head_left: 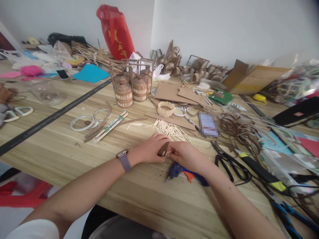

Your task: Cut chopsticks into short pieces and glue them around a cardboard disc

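My left hand [153, 148] is wrapped round a brown cardboard ring [163, 149] with a few pale wooden sticks along its near side. The fingers of my right hand [183, 153] pinch at these sticks on the ring's right side; part of the ring is hidden by both hands. Just beyond lies a loose pile of short wooden sticks [171, 129]. Behind the pile stands a finished-looking ring of upright sticks [165, 109]. Below my right hand a blue glue gun [174, 170] rests on the table, its nozzle pointing to the near left.
Lidded miniature baskets [124, 94] with tall handles stand at the middle back. Black scissors [231, 162], a yellow-black cutter [261, 171] and pliers [284, 212] lie at right. Tape rolls [81, 123] lie at left. Another person's hand [4, 94] shows at the far left.
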{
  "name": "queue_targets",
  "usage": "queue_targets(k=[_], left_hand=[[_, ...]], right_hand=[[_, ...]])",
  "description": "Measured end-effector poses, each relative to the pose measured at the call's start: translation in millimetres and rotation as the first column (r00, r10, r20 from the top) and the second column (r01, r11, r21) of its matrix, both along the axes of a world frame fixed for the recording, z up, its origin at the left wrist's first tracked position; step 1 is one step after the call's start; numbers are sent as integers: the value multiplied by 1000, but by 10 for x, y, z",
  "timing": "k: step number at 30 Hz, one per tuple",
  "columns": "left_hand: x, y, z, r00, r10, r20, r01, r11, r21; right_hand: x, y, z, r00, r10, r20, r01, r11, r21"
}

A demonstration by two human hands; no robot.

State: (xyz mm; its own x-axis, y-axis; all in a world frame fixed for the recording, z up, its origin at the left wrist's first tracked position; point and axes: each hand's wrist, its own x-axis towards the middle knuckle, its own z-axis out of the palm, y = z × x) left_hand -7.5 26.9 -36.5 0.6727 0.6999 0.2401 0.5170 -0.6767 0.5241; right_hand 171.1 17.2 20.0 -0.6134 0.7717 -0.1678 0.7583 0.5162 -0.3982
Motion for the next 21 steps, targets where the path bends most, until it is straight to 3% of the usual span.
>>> queue_targets(k=[10,21], left_hand=[[8,-14,0,1000,5,1,-5,1000,9],[36,-49,31,1000,15,-15,-15,999,31]], right_hand=[[17,-7,18,997,65,38,-68,992,102],[9,-16,19,990,47,135,-69,985,161]])
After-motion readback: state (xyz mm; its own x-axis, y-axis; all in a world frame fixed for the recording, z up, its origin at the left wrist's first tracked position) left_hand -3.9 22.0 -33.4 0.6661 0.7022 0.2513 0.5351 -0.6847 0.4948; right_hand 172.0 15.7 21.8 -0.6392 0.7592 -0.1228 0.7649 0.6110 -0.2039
